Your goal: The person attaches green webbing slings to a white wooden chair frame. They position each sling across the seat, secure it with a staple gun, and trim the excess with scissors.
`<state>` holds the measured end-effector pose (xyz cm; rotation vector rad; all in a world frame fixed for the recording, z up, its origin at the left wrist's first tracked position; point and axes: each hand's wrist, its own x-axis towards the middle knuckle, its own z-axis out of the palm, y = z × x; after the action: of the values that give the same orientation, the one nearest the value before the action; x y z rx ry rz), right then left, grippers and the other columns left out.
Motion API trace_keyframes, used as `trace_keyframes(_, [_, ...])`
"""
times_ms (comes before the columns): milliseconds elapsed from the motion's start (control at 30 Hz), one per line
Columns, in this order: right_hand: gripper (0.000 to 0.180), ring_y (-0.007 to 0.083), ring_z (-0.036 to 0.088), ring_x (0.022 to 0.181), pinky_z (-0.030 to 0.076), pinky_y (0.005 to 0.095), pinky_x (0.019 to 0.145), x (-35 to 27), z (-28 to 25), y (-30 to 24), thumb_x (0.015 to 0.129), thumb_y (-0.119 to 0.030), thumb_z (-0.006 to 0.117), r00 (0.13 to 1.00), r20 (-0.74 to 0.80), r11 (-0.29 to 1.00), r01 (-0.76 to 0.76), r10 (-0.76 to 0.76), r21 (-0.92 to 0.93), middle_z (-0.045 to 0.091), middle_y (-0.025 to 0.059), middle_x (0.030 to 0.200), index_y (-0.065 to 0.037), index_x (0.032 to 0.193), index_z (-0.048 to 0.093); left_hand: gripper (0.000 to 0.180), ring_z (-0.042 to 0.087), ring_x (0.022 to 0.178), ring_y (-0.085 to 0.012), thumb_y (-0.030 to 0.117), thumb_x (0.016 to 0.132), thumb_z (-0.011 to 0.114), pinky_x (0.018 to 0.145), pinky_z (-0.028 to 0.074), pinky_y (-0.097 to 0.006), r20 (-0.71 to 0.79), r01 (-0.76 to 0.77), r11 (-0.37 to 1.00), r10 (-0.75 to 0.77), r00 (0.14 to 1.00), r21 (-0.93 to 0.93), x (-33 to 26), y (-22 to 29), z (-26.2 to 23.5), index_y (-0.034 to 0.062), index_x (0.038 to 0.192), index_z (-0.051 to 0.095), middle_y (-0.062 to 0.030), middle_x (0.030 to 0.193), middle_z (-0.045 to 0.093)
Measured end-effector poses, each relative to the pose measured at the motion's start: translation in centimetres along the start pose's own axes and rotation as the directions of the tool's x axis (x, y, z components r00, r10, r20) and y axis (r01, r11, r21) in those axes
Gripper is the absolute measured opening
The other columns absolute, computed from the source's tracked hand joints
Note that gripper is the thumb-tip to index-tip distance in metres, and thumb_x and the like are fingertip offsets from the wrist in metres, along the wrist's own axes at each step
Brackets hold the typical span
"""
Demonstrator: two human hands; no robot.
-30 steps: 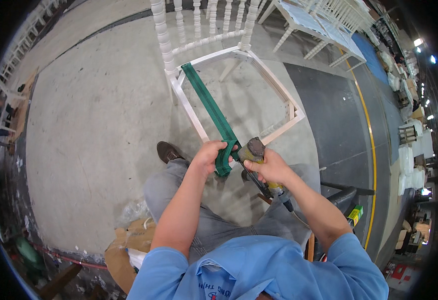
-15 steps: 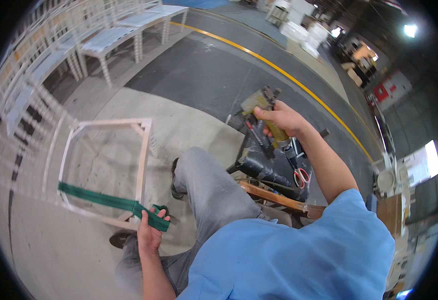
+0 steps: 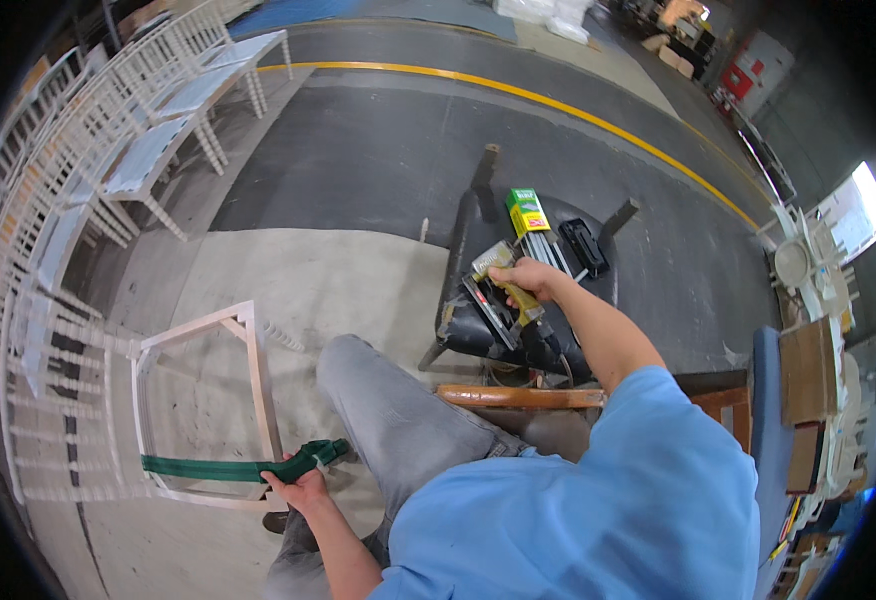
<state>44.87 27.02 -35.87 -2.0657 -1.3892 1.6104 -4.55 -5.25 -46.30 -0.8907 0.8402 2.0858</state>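
My left hand (image 3: 300, 488) pinches a dark green webbing strap (image 3: 208, 469) at the near right corner of an upturned wooden chair frame (image 3: 261, 375). The strap crosses the frame's open seat from side to side, and its loose end folds over beyond my fingers toward my knee. My right hand (image 3: 530, 279) is wrapped round the yellowish handle of a worn staple gun (image 3: 493, 260). The gun is low over a black padded chair seat (image 3: 468, 225), with a hose running from its handle. Whether it rests on the seat, I cannot tell.
On the black seat are a green and yellow box (image 3: 526, 211), staple strips (image 3: 541, 249) and a black case-like object (image 3: 584, 248). A wooden rail (image 3: 518, 396) lies beside my thigh. White chairs (image 3: 148, 155) stand in rows at left; a yellow line (image 3: 438, 72) crosses the floor.
My right hand has brought the staple gun down and closer to the black seat. The view has shifted, showing more of the seat's top. My left hand still holds the strap.
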Motion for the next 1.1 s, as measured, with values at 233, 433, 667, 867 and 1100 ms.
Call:
trace_keyframes(233, [0.043, 0.0376, 0.078, 0.096, 0.062, 0.0470, 0.082, -3.6, -6.0, 3.4, 0.088, -0.043, 0.078, 0.966, -0.204, 0.732, -0.023, -0.160, -0.681, 0.079, 0.0218, 0.099, -0.002, 0.103, 0.081, 0.051, 0.066, 0.092, -0.0298, 0.055, 0.099, 0.071, 0.101, 0.054, -0.053, -0.094, -0.063, 0.993, 0.073, 0.993, 0.103, -4.0, 3.1, -2.8, 0.0053, 0.108, 0.062, -0.0116, 0.090, 0.065])
trace_keyframes(433, [0.058, 0.0441, 0.070, 0.114, 0.058, 0.0519, 0.092, -7.8, -7.7, 11.3, 0.067, -0.019, 0.091, 0.975, -0.218, 0.496, -0.177, -0.027, -0.850, 0.073, 0.0245, 0.115, -0.004, 0.117, 0.064, 0.053, 0.062, 0.098, -0.0354, 0.056, 0.103, 0.064, 0.103, 0.050, -0.062, -0.150, 0.044, 0.995, -0.029, 0.988, 0.094, -4.0, 5.4, -5.8, 0.0040, 0.097, 0.057, -0.0127, 0.088, 0.061])
trace_keyframes(667, [0.039, 0.0187, 0.063, 0.067, 0.049, 0.0382, 0.057, -13.7, -8.3, 9.7, 0.085, -0.006, 0.076, 0.981, -0.181, 0.881, -0.151, 0.075, -0.448, 0.063, 0.0094, 0.079, -0.003, 0.118, 0.055, 0.024, 0.073, 0.093, -0.0362, 0.028, 0.109, 0.065, 0.088, 0.062, -0.052, 0.001, -0.005, 0.916, 0.005, 1.000, 0.401, -8.5, 7.8, -7.2, 0.0055, 0.116, 0.060, -0.0138, 0.097, 0.071])
trace_keyframes(867, [0.065, 0.0148, 0.064, 0.071, 0.050, 0.0327, 0.061, -17.7, -3.3, -1.9, 0.079, 0.000, 0.081, 0.922, 0.171, 0.795, 0.386, -0.348, -0.467, 0.066, 0.0068, 0.085, -0.001, 0.140, 0.056, 0.021, 0.075, 0.089, -0.0310, 0.017, 0.110, 0.058, 0.085, 0.064, -0.045, 0.251, -0.211, 0.862, 0.102, 0.963, 0.460, -9.8, 14.7, -6.6, -0.0028, 0.115, 0.063, -0.0157, 0.099, 0.075])
trace_keyframes(1100, [0.055, 0.0423, 0.070, 0.104, 0.057, 0.0499, 0.088, -15.3, 26.4, -15.4, 0.084, -0.043, 0.085, 0.153, 0.821, -0.165, 0.944, -0.549, -0.286, 0.072, 0.0172, 0.113, -0.012, 0.127, 0.069, 0.022, 0.072, 0.067, -0.0258, 0.017, 0.108, 0.063, 0.064, 0.062, -0.036, 0.208, -0.176, 0.860, 0.084, 0.975, 0.478, -8.0, 16.7, -7.1, -0.0042, 0.108, 0.068, -0.0165, 0.089, 0.076])
